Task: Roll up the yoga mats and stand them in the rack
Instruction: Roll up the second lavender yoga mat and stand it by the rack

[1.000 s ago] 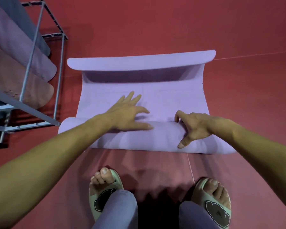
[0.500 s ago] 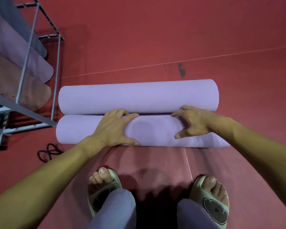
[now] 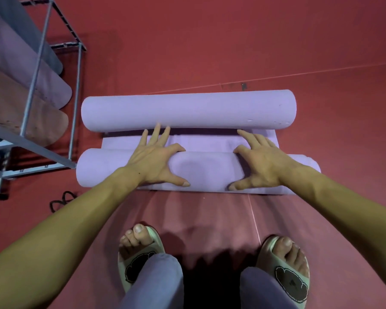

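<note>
Left hand (image 3: 154,161), right hand (image 3: 259,162) press flat on lilac mat (image 3: 205,170) roll.

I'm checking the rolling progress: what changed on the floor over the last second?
The far end of the lilac foam yoga mat curled into a roll toward the near roll, then parted, baring a flat strip. The left hand and right hand went from curled to fingers stretched forward, palms on the near roll. The grey metal rack stayed put.

No words or numbers can be read anywhere. The slippers (image 3: 291,284) only have a dark cloud-shaped picture on top.
</note>
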Available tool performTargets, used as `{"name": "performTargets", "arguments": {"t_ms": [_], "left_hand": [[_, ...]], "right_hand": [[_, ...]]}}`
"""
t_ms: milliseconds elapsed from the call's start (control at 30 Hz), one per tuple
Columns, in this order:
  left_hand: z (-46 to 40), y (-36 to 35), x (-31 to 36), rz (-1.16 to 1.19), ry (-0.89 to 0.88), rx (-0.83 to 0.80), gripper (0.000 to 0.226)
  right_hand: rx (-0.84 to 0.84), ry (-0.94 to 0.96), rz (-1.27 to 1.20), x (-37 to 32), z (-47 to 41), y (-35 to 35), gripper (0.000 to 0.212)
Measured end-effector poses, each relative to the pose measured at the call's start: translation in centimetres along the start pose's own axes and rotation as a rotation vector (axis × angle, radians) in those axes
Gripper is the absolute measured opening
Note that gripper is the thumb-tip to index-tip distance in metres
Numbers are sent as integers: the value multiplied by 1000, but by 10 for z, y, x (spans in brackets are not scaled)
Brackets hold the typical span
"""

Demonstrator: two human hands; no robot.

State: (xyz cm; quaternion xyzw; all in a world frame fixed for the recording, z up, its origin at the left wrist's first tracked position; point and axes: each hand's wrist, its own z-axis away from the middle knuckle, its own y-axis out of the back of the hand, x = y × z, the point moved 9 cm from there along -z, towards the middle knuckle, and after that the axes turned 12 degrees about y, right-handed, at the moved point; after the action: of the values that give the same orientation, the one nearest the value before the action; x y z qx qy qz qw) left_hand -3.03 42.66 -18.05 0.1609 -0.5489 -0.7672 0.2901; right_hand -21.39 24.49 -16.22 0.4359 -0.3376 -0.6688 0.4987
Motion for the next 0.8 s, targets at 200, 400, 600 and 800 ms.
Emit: {"name": "performTargets", "arguments": {"t_ms": [200,400,600,800], "left_hand": [[2,-3,2,-114,-19,3,121],[1,6,3,-111,7,83,118],[-4,0,4,-190,-16,111,129],[-16,3,3,-121,-22,76,122]], "right_hand": [[82,8,-5,-1,-4,3,111],[7,-9,-31,6,-20,8,98],[-72,-53,-116,11,-28,11,93],[29,-83,-99,6,-15,7,115]]}}
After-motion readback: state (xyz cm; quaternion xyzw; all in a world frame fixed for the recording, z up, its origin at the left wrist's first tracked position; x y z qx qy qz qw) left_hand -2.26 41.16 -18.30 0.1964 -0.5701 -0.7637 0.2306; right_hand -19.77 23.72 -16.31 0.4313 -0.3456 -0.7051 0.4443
